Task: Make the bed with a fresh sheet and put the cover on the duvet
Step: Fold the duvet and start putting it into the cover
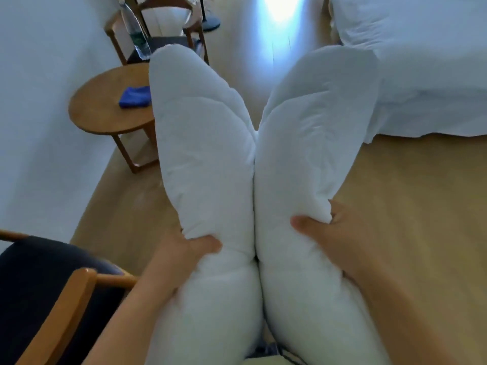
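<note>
Duvet (210,143): centre, two lobes pressed side by side, held over floor (408,206).
Left hand (184,248): grips left lobe's outer edge, low down.
Right hand (324,233): grips right lobe's outer edge, low down.
Table (100,109): left of duvet, right side hidden behind left lobe.
Cloth (135,96): on table, just beside left lobe.
Bottle (137,32): upright, behind table.
Far chair (193,32): behind table, right of bottle.
Near chair (52,285): bottom left, beside left forearm.
Bed (421,75): top right, right of duvet.

soft, dim room; window glare on floor (279,11); edges warped.
</note>
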The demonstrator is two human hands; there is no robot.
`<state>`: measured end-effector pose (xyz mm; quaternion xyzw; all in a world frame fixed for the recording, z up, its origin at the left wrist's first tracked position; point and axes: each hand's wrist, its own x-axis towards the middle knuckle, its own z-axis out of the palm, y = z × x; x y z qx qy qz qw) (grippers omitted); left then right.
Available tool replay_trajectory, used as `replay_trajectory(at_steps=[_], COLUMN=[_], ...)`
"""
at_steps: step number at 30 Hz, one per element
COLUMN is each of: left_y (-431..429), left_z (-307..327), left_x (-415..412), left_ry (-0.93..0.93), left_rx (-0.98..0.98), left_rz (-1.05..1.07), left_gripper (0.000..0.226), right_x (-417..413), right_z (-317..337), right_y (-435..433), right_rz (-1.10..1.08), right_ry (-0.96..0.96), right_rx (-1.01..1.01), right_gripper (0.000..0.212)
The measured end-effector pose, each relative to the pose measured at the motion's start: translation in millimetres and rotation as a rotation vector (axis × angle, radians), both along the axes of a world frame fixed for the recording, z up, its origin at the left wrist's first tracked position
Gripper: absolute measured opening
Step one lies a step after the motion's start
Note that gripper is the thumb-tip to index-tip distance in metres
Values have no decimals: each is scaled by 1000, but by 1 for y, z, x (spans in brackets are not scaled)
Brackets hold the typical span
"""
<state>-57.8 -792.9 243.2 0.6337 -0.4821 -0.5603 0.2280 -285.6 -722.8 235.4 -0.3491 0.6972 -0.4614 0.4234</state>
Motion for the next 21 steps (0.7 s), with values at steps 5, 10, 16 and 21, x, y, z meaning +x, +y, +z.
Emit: replay_trajectory(at_steps=[5,10,16,21], left_y=[-160,-303,-500,-651], left_z=[-9,4,-18,3], left_x=[-110,-226,-376,-485], left_ry=[1,-92,-342,-463], left_rx=[48,57,-22,-65], left_rz=[91,-28,-392,-539], left_gripper=[44,42,15,14], right_x=[-118,-234,-390,-506], right_z=[-7,0,-25,-10], right_y=[-159,-284,-450,-608], right_rz=[-9,-59,-68,12], right_ry=[14,-35,-40,-14], right_rx=[61,69,67,65], right_gripper=[4,4,1,5])
